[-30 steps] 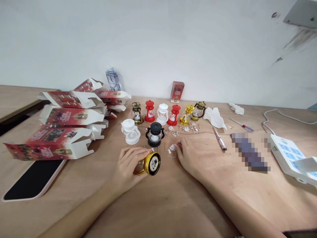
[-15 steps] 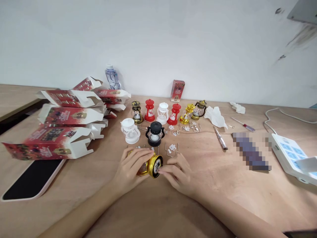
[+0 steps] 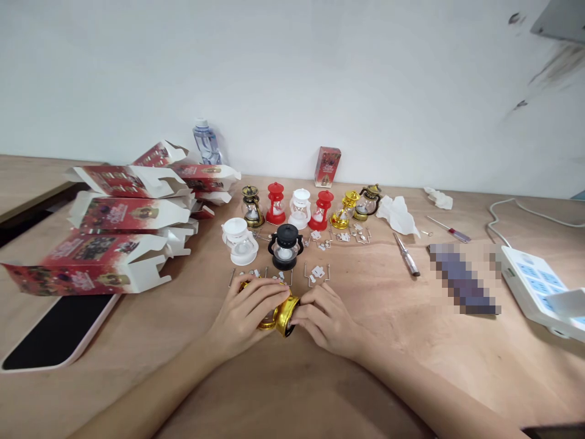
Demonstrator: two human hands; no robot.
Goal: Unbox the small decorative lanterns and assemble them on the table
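A shiny gold toy lantern [image 3: 284, 317] lies on its side in my left hand [image 3: 244, 308], whose fingers wrap over its body. Its base faces right, toward my right hand [image 3: 325, 320]. The right fingertips are bent together at the open underside of the base; whether they pinch a small part there is hidden. Just beyond my hands stand a black lantern [image 3: 286, 247] and a white lantern [image 3: 240, 242]. Wire handles and small metal pieces [image 3: 317, 274] lie on the table in front of them.
Several more lanterns [image 3: 300, 209] stand in a row behind. Opened red boxes [image 3: 114, 213] are piled at left above a phone [image 3: 59, 329]. Screwdrivers [image 3: 406, 255], crumpled tissue [image 3: 397, 214], a pixelated dark object [image 3: 464, 280] and a white power strip [image 3: 539, 286] lie at right.
My left hand has turned the gold lantern so its underside shows less. My right hand has come closer, its fingers now against the base and partly over it.
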